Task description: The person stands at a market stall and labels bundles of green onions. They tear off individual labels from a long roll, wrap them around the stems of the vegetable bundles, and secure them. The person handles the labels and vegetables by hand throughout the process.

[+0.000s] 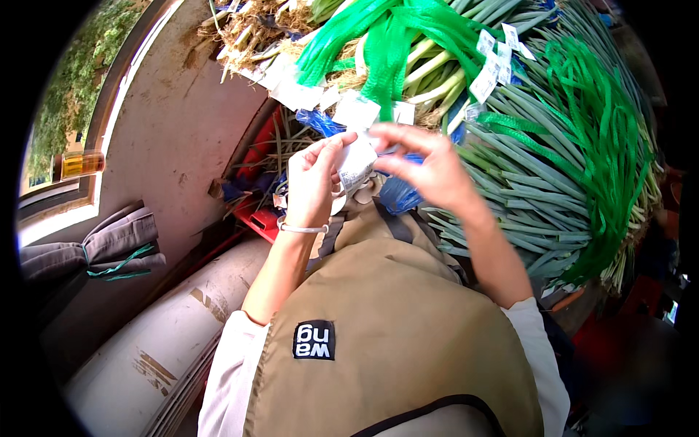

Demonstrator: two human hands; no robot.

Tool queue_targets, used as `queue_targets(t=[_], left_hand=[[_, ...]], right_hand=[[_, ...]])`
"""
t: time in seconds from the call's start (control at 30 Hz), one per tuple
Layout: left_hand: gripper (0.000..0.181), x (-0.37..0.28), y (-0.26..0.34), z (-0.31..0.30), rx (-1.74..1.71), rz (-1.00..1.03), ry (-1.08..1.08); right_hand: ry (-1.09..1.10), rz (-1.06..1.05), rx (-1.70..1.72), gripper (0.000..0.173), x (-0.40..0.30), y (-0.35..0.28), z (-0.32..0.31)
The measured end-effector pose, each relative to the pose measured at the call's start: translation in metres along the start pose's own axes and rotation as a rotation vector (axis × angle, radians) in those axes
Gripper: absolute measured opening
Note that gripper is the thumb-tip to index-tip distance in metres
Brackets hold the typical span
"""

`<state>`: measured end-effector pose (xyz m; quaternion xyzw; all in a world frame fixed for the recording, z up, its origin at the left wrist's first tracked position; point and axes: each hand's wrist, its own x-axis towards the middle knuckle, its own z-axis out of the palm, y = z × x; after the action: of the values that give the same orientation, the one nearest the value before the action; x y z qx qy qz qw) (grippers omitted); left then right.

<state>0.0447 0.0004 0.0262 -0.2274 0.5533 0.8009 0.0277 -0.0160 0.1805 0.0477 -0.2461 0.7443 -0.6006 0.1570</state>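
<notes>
My left hand (pixel 311 183), with a pale bracelet on its wrist, pinches a white printed label (pixel 357 161) between thumb and fingers. Just right of the label is my right hand (pixel 437 169), blurred, with thumb and forefinger apart; whether a fingertip touches the label's edge is unclear. Beyond both hands, more white tags (pixel 356 111) hang at the ends of green mesh netting (pixel 385 54). The netting lies over scallions with pale stems and roots (pixel 437 74). Blue plastic (pixel 401 194) shows beneath my right hand.
Long scallion leaves (pixel 524 191) pile up on the right, under a second bunch of green netting (pixel 598 164) and near several tags (pixel 491 71). To the left are a wall (pixel 164 131), a window with a jar (pixel 79 165), a tied grey curtain (pixel 120 240) and a white roll (pixel 169 328).
</notes>
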Motion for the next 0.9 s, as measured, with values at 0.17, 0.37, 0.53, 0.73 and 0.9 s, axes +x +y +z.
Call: queue_targets(t=[0.17, 0.37, 0.53, 0.73, 0.9], left_hand=[[0.024, -0.003, 0.009, -0.001, -0.001, 0.006, 0.006], [0.026, 0.002, 0.013, -0.014, 0.137, 0.008, 0.072], [0.029, 0.011, 0.024, -0.03, 0.169, 0.096, 0.16], [0.018, 0.003, 0.029, -0.02, 0.266, 0.201, 0.15], [0.017, -0.008, 0.023, -0.008, 0.28, 0.282, 0.14]], right_hand=[[0.109, 0.141, 0.298, 0.019, -0.015, 0.021, 0.038], [0.189, 0.117, 0.238, 0.011, -0.021, 0.01, 0.047], [0.425, 0.409, 0.867, 0.014, 0.006, 0.038, 0.034], [0.497, 0.468, 0.617, 0.015, 0.031, 0.06, 0.032], [0.43, 0.314, 0.233, 0.011, 0.025, 0.045, -0.02]])
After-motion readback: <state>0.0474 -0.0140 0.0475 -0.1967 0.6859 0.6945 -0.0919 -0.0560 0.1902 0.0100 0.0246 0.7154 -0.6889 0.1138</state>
